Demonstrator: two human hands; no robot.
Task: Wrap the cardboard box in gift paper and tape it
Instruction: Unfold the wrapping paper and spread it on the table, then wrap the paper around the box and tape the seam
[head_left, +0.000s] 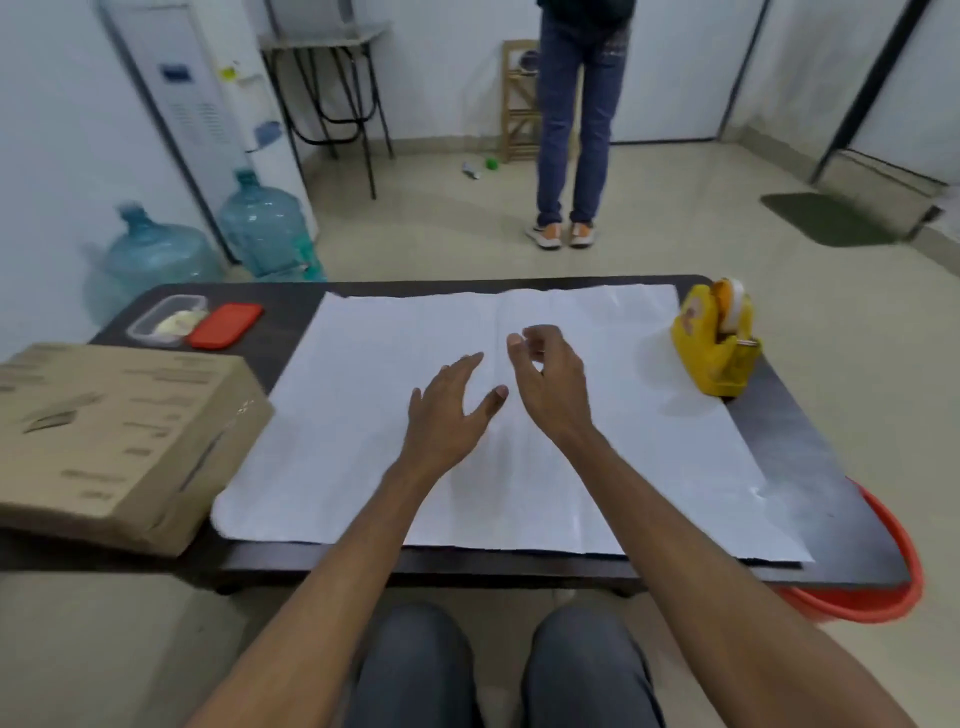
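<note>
Hands hold nothing: the left hand (449, 402) has straight fingers and the right hand (550, 382) loosely curled ones, both over the middle of the gift paper (363, 415). The paper lies spread flat on the table (810, 467), probably to receive the cardboard box (114, 441) just beside its left edge. The tape dispenser (717, 343) stands within reach on the right.

This looks like a plain office back room or pantry. A white water dispenser (202, 104) stands against the bare wall with two spare blue water jugs (267, 228) on the pale tiled floor (675, 234). Behind are a metal-legged folding table (332, 41), a small wooden rack (519, 104) and a green door mat (826, 218).
</note>
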